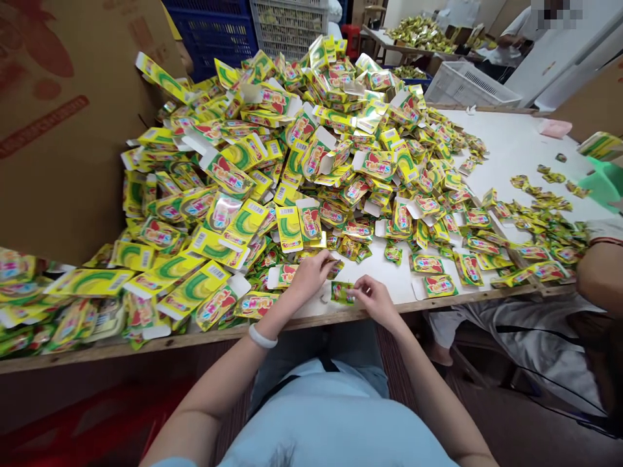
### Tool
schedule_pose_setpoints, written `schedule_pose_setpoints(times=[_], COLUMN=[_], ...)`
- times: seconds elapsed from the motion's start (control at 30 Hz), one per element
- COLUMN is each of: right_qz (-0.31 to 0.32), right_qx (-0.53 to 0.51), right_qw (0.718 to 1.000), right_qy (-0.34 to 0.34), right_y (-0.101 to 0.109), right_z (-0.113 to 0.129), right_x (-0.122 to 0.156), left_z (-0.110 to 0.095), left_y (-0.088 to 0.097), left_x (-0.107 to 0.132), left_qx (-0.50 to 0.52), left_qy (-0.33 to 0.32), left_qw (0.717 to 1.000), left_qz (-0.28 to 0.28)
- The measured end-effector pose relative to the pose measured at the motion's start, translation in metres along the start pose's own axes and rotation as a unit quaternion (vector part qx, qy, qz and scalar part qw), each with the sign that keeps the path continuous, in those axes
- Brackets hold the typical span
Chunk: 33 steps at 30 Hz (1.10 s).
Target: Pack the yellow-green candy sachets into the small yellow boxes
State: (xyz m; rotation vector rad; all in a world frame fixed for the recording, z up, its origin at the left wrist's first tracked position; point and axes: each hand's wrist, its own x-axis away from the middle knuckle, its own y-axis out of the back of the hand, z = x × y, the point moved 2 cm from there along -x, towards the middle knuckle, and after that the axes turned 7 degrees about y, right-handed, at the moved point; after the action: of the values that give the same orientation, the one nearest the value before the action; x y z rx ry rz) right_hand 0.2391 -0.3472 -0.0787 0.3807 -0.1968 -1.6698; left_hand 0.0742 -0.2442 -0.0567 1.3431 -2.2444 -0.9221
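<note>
My left hand (310, 275) rests near the table's front edge with fingers curled, pinching the end of a small green sachet (335, 266). My right hand (374, 299) pinches another small green-and-red sachet (341, 292) lying on the white table (506, 146). A white bracelet (261, 337) circles my left wrist. Just beyond my hands rises a big heap of flat yellow-green cartons (292, 162) with red lettering and white flaps.
A large brown cardboard box (63, 123) stands at the left. Loose sachets (530, 214) spread over the right of the table. Another person's arm (601, 272) rests at the right edge. Blue and white crates (287, 23) stand behind; a white basket (467, 84) sits at back right.
</note>
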Motion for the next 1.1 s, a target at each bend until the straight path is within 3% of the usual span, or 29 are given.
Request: schedule_pose_setpoints(times=[0.17, 0.33, 0.4, 0.5, 0.6, 0.77, 0.87, 0.97, 1.1], right_qz=[-0.074, -0.145, -0.181, -0.181, -0.201, -0.368, -0.384, -0.37, -0.286], right_qx=[-0.077, -0.084, -0.101, -0.206, -0.264, -0.211, -0.202, -0.201, -0.21], right_qw=[0.994, 0.985, 0.977, 0.959, 0.938, 0.899, 0.894, 0.898, 0.923], right_qy=[-0.031, -0.042, -0.044, -0.07, -0.096, -0.108, -0.115, -0.131, -0.148], right_y=[0.026, 0.025, 0.026, 0.03, 0.049, 0.124, 0.166, 0.192, 0.197], right_z=[0.01, 0.0, -0.005, -0.012, -0.022, -0.042, -0.047, -0.048, -0.048], right_x=[0.005, 0.01, 0.017, 0.03, 0.047, 0.089, 0.107, 0.11, 0.093], left_z=[-0.016, -0.04, -0.046, -0.058, -0.082, -0.115, -0.125, -0.129, -0.121], left_y=[-0.017, -0.042, -0.053, -0.071, -0.096, -0.148, -0.171, -0.174, -0.142], left_x=[0.003, 0.014, 0.019, 0.019, 0.005, -0.037, -0.05, -0.049, -0.035], left_qx=[0.198, 0.33, 0.352, 0.298, 0.159, 0.028, 0.003, -0.002, 0.006], left_qy=[0.035, 0.037, 0.045, 0.018, -0.049, -0.063, -0.059, -0.079, -0.108], left_qw=[0.98, 0.937, 0.928, 0.952, 0.984, 0.99, 0.989, 0.987, 0.981], left_qz=[0.004, 0.109, 0.112, 0.07, 0.065, 0.119, 0.137, 0.14, 0.162])
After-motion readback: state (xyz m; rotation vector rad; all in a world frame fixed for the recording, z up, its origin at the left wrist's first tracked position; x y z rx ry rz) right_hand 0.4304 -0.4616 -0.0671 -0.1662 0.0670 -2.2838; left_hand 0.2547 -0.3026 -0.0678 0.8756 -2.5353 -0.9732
